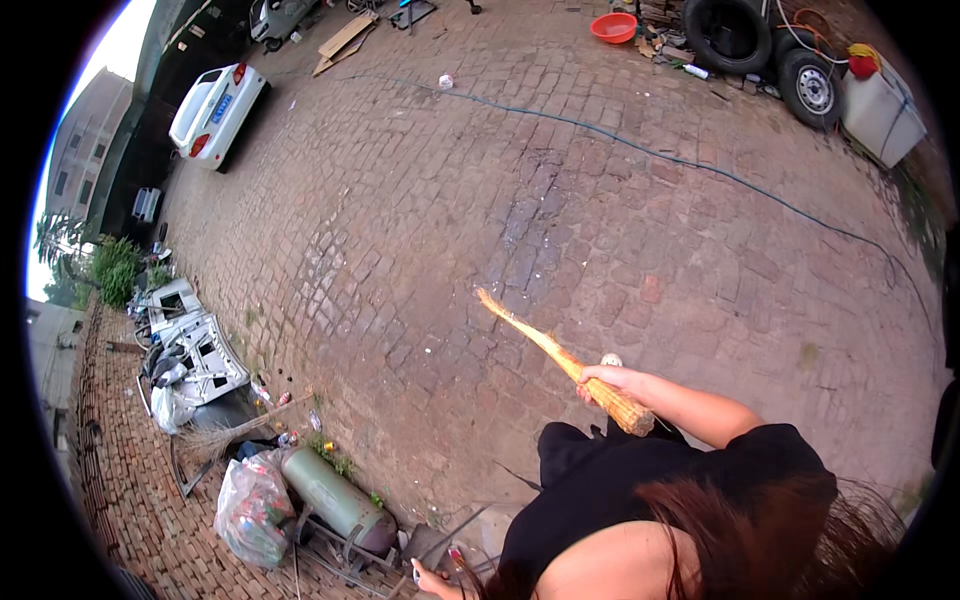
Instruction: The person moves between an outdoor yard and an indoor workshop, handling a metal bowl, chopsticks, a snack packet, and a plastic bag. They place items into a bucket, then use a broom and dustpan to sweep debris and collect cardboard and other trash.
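Observation:
My right hand (606, 380) is closed round a straw broom (560, 357), a yellow bundle of stalks. Its thick cut end lies near my body and its thin tip reaches forward and left over the brick ground (430, 220). Just beyond that hand shows a small round whitish thing (611, 360) that I cannot make out. Low in the picture, part of my left hand (432, 580) appears beside thin dark bars (450, 540); its fingers are too small and cut off to read.
At left lie a green cylinder (335, 495), a clear bag of rubbish (253, 510), a twig broom (235, 432) and a white car panel (205, 355). A white car (218, 112) stands farther off. A hose (640, 145) crosses the ground. Tyres (728, 35) and a red basin (614, 28) are far right.

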`<state>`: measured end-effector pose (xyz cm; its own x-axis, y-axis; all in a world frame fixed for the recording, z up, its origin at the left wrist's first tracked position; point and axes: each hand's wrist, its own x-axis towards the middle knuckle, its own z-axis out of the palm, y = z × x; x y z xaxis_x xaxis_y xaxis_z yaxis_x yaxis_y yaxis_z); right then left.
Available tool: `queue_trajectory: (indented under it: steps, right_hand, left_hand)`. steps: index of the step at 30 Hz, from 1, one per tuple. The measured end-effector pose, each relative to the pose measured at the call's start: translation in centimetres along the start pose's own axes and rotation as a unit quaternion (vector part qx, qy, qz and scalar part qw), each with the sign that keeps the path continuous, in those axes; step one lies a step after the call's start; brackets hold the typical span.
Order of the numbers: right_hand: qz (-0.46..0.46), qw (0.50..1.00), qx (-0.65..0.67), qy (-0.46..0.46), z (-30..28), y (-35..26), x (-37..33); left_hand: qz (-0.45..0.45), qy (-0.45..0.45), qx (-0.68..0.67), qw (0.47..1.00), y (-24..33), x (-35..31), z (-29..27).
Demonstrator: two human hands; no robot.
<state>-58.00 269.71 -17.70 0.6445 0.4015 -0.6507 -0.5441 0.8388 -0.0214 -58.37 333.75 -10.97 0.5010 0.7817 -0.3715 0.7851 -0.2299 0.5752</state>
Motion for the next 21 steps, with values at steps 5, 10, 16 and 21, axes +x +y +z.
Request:
queue_trajectory:
  steps: [5, 10, 16, 21]
  right_hand:
    - [-0.126, 0.990, 0.025, 0.055, -1.8, -14.1, -3.5]
    - [-0.243, 0.962, 0.083, 0.089, -4.0, -28.7, -5.8]
    - [-0.241, 0.919, 0.310, -0.041, -10.6, -48.1, -9.7]
    - [-0.294, 0.873, 0.388, 0.011, -13.5, -60.1, -15.8]
  left_hand:
    - [0.146, -0.266, -0.154, 0.940, 17.4, -9.4, 23.0]
    - [0.270, -0.403, -0.069, 0.871, 32.6, -14.5, 41.9]
    - [0.330, -0.366, -0.008, 0.870, 52.3, -23.6, 64.1]
    - [0.369, -0.375, -0.073, 0.847, 68.0, -37.9, 78.4]
